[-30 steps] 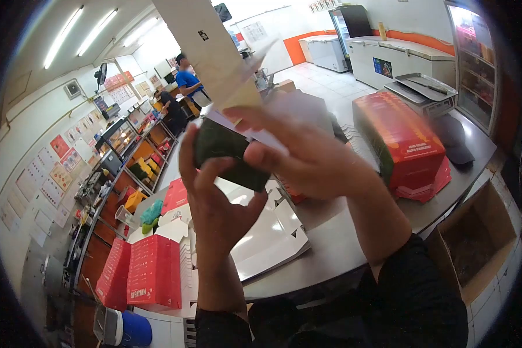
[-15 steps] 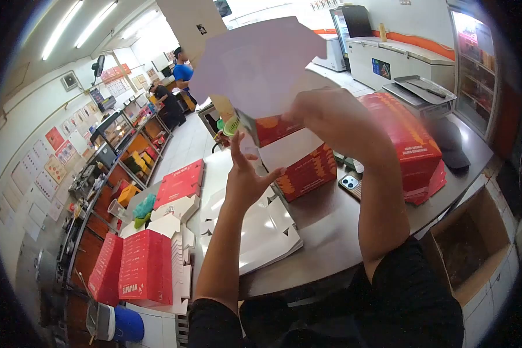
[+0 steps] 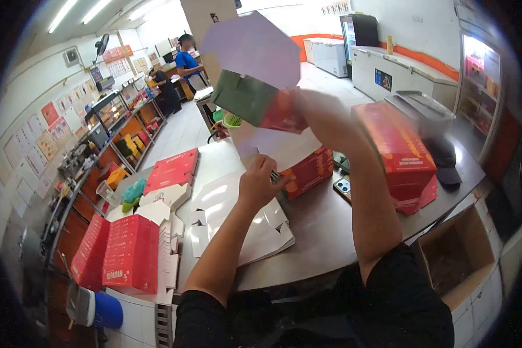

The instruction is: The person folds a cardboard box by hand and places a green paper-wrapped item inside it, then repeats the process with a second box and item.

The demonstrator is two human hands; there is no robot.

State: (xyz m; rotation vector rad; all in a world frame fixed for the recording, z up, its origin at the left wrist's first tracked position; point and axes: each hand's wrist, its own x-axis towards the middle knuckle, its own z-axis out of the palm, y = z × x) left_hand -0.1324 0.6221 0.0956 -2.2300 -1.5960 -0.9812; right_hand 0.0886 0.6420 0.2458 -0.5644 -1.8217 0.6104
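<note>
My right hand (image 3: 325, 119), blurred by motion, grips a raised, partly folded carton (image 3: 281, 111) by its red right side. The carton's broad white flap (image 3: 255, 52) points up and away, and its other visible side is in greenish shadow. Below it, a second red carton (image 3: 311, 174) stands on the steel table with a white panel on top. My left hand (image 3: 258, 181) is at this lower carton's left edge, fingers curled and thumb against it. Beneath my left forearm lies a stack of flat white carton sheets (image 3: 255, 226).
Folded red cartons (image 3: 130, 255) are piled on the left, near a red flat carton (image 3: 171, 168). Further right are a phone (image 3: 343, 187), a long red carton stack (image 3: 397, 156) and a dark cap (image 3: 448, 165). An open cardboard box (image 3: 455, 249) sits below the table's right edge. People work far back.
The raised carton has tilted and shifted left, showing its shaded side. My left hand has gone from spread fingers to curled ones, lower and further right. The camera view has turned slightly.
</note>
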